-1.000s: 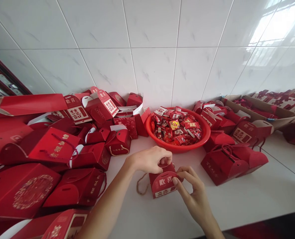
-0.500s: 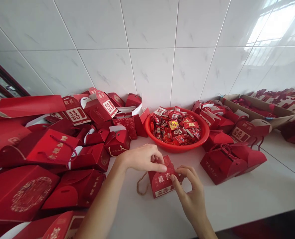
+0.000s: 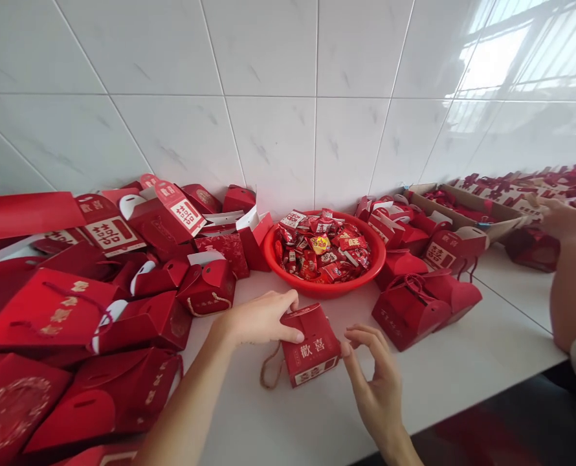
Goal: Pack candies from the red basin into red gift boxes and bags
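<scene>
Resting on the white surface [image 3: 239,421], between its front edge and a red bowl [image 3: 272,272], is a small red box [image 3: 314,333], its top panels folded over. The rounded flap that stood up at its front a second ago now lies flatter, so the box looks closer to closed; whether a tab has caught cannot be told. A twine loop [image 3: 265,375] lies on the box's left.

The left hand [image 3: 261,318] has shifted to the box's left side: its grip is lightly closed, thumb pressing the top, other fingers curled out of sight. That forearm slants in from the front left. The right hand [image 3: 379,382] has let go; its grip is slightly parted, nothing visible between thumb and forefinger, tips just beside the box's right corner.

Wrapped sweets [image 3: 324,249] fill the bowl. Red boxes [image 3: 116,395] crowd the surface's left end. Another person's hand [image 3: 572,223] has come into view at its right end.
</scene>
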### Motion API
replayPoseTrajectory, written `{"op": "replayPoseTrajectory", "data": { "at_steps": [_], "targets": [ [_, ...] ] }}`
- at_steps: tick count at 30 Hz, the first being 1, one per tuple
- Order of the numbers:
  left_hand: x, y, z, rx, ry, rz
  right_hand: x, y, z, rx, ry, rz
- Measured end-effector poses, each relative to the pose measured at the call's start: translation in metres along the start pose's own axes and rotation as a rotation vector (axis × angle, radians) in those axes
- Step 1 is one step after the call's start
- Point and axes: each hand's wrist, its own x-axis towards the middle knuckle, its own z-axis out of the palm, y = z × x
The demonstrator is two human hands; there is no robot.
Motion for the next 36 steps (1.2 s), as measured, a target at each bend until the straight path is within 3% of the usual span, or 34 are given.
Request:
{"op": "replayPoseTrajectory", "data": {
  "at_steps": [4, 9, 16, 20, 27, 32, 36],
  "targets": [
    [0.018, 0.012, 0.02, -0.134, 0.096, 0.096, -0.005, 0.014, -0.019, -0.023, 0.126, -0.016],
    [0.037, 0.041, 0.051, -0.315, 0.228, 0.202, -0.017, 0.018, -0.035, -0.009, 0.254, -0.154],
    [0.061, 0.077, 0.079, -0.358, 0.375, 0.288, -0.015, 0.001, -0.031, -0.081, 0.011, -0.295],
    [0.076, 0.09, 0.09, -0.376, 0.409, 0.347, -0.009, 0.012, -0.027, -0.261, 0.029, -0.319],
    [0.09, 0.102, 0.099, -0.554, 0.282, 0.603, 0.006, 0.057, -0.051, -0.458, 0.146, -0.288],
    [0.078, 0.093, 0.091, -0.5, 0.183, 0.557, 0.014, 0.081, -0.07, -0.517, 0.136, -0.23],
    [0.055, 0.075, 0.07, -0.486, 0.07, 0.556, 0.018, 0.091, -0.072, -0.508, 0.133, -0.145]
  ]
}}
